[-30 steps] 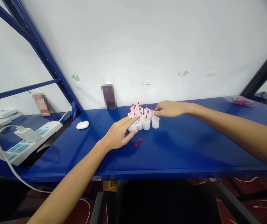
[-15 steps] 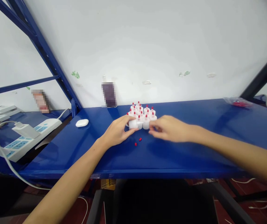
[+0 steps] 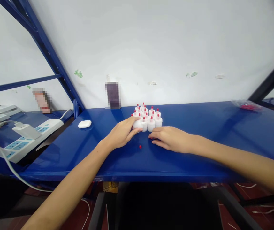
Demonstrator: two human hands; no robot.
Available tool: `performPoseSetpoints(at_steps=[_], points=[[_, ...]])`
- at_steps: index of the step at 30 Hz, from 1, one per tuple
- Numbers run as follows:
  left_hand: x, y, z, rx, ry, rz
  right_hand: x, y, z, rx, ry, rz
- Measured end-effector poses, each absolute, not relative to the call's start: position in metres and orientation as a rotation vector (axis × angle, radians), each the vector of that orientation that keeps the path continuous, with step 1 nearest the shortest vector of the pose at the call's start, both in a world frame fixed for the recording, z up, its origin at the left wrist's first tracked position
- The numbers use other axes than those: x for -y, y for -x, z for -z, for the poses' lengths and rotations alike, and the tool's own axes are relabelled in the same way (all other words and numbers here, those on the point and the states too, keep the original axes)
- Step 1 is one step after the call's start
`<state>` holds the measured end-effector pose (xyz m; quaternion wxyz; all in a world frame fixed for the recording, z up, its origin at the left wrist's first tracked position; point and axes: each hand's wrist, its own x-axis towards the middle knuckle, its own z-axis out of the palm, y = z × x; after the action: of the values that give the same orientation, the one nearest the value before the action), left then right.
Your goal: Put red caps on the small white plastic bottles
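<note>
- Gathering step, by the look of it: left hand (image 3: 122, 135) steadying the cluster of white red-tipped caps (image 3: 147, 117) at 12 o'clock on the blue shelf (image 3: 199, 159), fingers resting on its near-left cap, not clenched.
- Right hand (image 3: 171, 140) lying flat, fingertips pinching a tiny red tip (image 3: 151, 138) just beneath the cluster.
- Second loose red tip (image 3: 140, 147) lying at 6 o'clock from the cluster, between both hands.
- Next, probably: a fine pinch and careful seating on a bare nozzle.

The scene is evenly and brightly lit from above and in front; the white wall (image 3: 165, 41) is rendered pale and almost washed out. Soft sheen is seen on the glossy blue bench (image 3: 199, 153), and faint shadows are cast under each hand. Straight frame bars are bent near the edges by wide-angle distortion. Two patches by the wall are pixelated. Below the bench, detail is lost in darkness.
</note>
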<state>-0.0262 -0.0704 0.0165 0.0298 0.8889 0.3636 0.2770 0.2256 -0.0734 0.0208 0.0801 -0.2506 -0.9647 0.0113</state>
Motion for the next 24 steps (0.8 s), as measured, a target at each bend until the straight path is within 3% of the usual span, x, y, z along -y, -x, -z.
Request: performPoseSetpoints(at_steps=[7, 17, 24], points=[[0.073, 0.025, -0.016, -1.028, -2.751, -1.041, 0.07, -0.225, -0.02, 2.876, 0.734, -0.108], [0.074, 0.023, -0.018, -1.032, -2.818, -0.928, 0.065, -0.221, -0.012, 2.828, 0.923, 0.047], [0.077, 0.022, -0.019, -0.978, -2.85, -0.819, 0.074, -0.222, -0.026, 2.32, 0.904, -0.502]])
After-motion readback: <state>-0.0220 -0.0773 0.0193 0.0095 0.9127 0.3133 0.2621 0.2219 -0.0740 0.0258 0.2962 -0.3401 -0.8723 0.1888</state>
